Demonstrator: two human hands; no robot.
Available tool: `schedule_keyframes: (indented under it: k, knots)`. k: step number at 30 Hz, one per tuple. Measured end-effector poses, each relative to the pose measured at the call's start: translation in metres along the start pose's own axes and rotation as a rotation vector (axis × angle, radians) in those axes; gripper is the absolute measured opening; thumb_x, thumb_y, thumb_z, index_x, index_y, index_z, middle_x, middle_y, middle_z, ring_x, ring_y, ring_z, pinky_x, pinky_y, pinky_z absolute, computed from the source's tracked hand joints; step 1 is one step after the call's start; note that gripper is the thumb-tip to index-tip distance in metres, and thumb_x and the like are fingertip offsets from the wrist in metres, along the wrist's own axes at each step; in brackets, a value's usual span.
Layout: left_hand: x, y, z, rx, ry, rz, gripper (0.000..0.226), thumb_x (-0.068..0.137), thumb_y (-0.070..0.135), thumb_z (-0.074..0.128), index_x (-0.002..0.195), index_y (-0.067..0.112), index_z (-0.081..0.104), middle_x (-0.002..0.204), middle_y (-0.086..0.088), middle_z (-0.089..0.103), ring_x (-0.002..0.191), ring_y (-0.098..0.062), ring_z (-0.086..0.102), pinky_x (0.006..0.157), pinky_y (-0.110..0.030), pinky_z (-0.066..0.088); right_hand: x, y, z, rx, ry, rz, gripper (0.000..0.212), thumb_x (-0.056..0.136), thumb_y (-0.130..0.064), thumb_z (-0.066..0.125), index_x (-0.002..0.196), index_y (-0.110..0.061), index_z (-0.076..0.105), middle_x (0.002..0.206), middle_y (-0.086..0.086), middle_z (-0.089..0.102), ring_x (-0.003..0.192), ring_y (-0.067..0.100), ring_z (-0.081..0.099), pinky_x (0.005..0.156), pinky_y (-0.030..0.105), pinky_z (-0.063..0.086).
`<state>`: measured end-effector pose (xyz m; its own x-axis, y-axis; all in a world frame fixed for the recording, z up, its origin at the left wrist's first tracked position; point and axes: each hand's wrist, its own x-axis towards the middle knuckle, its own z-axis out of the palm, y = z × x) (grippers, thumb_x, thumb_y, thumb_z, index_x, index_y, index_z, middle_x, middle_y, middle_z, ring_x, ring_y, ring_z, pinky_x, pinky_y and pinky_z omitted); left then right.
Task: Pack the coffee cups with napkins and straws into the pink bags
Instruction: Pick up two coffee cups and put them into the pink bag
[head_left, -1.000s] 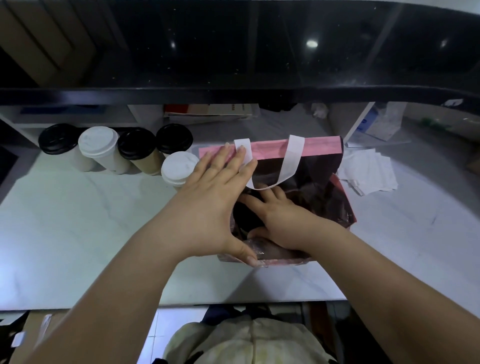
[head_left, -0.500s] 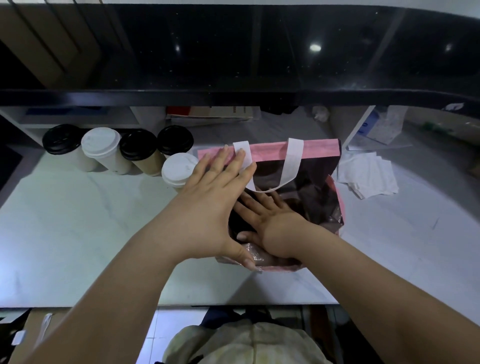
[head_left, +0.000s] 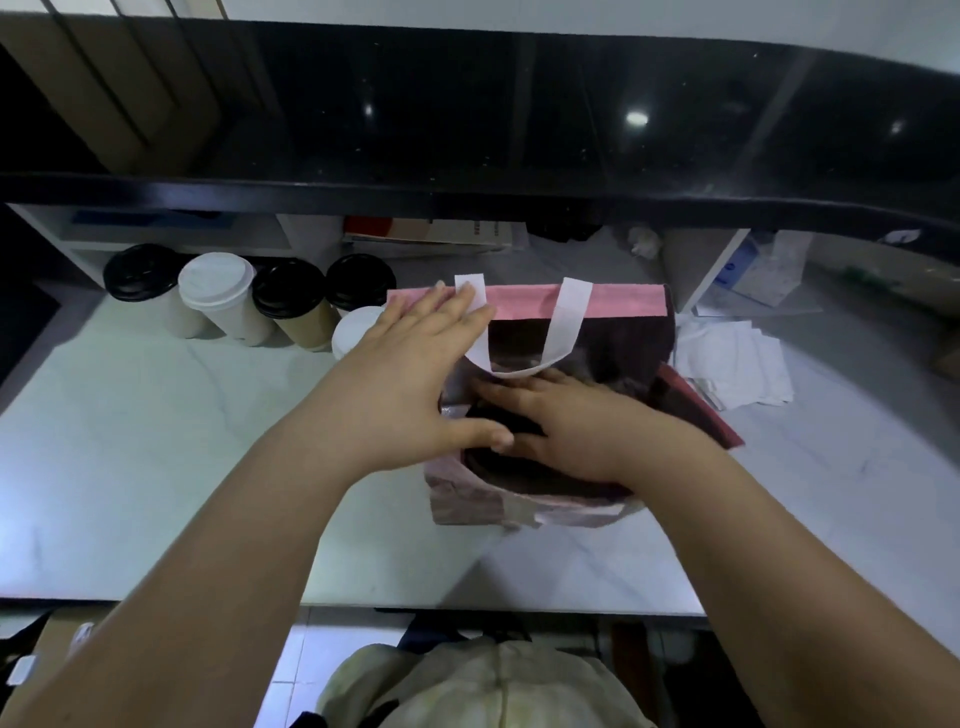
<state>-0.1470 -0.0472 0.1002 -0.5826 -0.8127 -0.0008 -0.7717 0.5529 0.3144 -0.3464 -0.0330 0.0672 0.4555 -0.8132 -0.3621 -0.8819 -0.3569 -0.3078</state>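
My right grip (head_left: 571, 421) lies flat, fingers straight, inside the mouth of the dark plastic bag with pink rim and white handles (head_left: 623, 301) - holding nothing. My left grip (head_left: 415, 379) is also flat, on the bag's left wall; its thumb has lifted off the near rim. The mouth looks spread - probably ready for a cup. Lidded paper coffee cups (head_left: 215, 280) stand behind on the pale marble counter (head_left: 156, 467).

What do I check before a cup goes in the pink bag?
1. Pink bag mouth open: ok, right hand is inside.
2. Bag steadied: ok, left hand flat against its side.
3. Cups upright, lidded: ok, five left of the bag.
4. Napkins ready: ok, pile right of the bag.
5. Straws ready: cannot tell, none seen.
6. A hand free: not ok, both on the bag.
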Motion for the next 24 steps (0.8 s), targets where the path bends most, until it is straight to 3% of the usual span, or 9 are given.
schedule_keyframes:
  k: [2,4,8,11,16,20,24]
  knots:
    - [0.001,-0.003,-0.003,-0.014,0.068,-0.019,0.095,0.076,0.069,0.058,0.154,0.033,0.016,0.163,0.009,0.010,0.148,-0.005,0.003,0.112,-0.020,-0.001,-0.015,-0.002,-0.019,0.117,0.037,0.009,0.059,0.093,-0.050,0.052,0.145,-0.052,0.024,0.150,-0.015,0.038,0.134,0.014,0.039,0.106,0.039,0.038]
    - [0.003,-0.004,-0.008,-0.014,0.122,-0.039,0.083,0.082,0.057,0.064,0.152,0.032,0.027,0.160,0.007,0.025,0.146,-0.010,0.020,0.112,-0.024,0.014,-0.027,-0.007,-0.038,0.145,0.050,0.039,0.050,0.090,-0.041,0.062,0.135,-0.052,0.042,0.130,-0.017,0.058,0.112,0.009,0.055,0.094,0.032,0.048]
    - [0.009,-0.003,-0.023,0.018,0.244,-0.066,0.060,0.087,0.045,0.063,0.143,0.031,0.045,0.145,0.008,0.049,0.132,-0.016,0.045,0.104,-0.037,0.039,-0.035,-0.022,-0.072,0.008,0.214,0.097,0.026,0.088,-0.036,0.065,0.114,-0.039,0.064,0.096,-0.016,0.062,0.083,0.005,0.055,0.076,0.029,0.052]
    - [0.013,-0.005,-0.037,0.016,0.313,-0.056,0.051,0.090,0.041,0.060,0.138,0.030,0.051,0.132,0.006,0.060,0.121,-0.018,0.053,0.098,-0.040,0.044,-0.028,-0.041,-0.088,-0.036,0.373,0.073,0.019,0.090,-0.034,0.063,0.108,-0.034,0.064,0.096,-0.014,0.058,0.088,0.010,0.055,0.077,0.032,0.051]
    - [-0.011,-0.042,-0.057,0.036,0.388,-0.153,0.046,0.091,0.044,0.059,0.135,0.029,0.055,0.128,0.006,0.062,0.118,-0.019,0.055,0.096,-0.044,0.045,0.000,-0.095,-0.096,-0.087,0.579,-0.029,0.023,0.091,-0.028,0.062,0.114,-0.029,0.065,0.106,-0.011,0.059,0.097,0.010,0.053,0.078,0.022,0.041]
    - [-0.045,-0.088,-0.054,0.059,0.387,-0.290,0.031,0.091,0.040,0.058,0.121,0.034,0.061,0.112,0.010,0.066,0.105,-0.019,0.058,0.088,-0.043,0.046,0.037,-0.152,-0.077,-0.049,0.582,-0.129,0.029,0.091,-0.025,0.062,0.120,-0.024,0.063,0.118,-0.003,0.060,0.108,0.018,0.051,0.086,0.030,0.040]
    - [-0.085,-0.138,-0.024,0.041,0.408,-0.438,0.035,0.087,0.035,0.062,0.122,0.029,0.064,0.114,0.004,0.067,0.109,-0.025,0.057,0.088,-0.043,0.045,0.082,-0.194,-0.033,-0.210,0.388,-0.053,0.042,0.092,-0.025,0.058,0.133,-0.023,0.046,0.125,0.002,0.051,0.113,0.025,0.046,0.089,0.036,0.040]
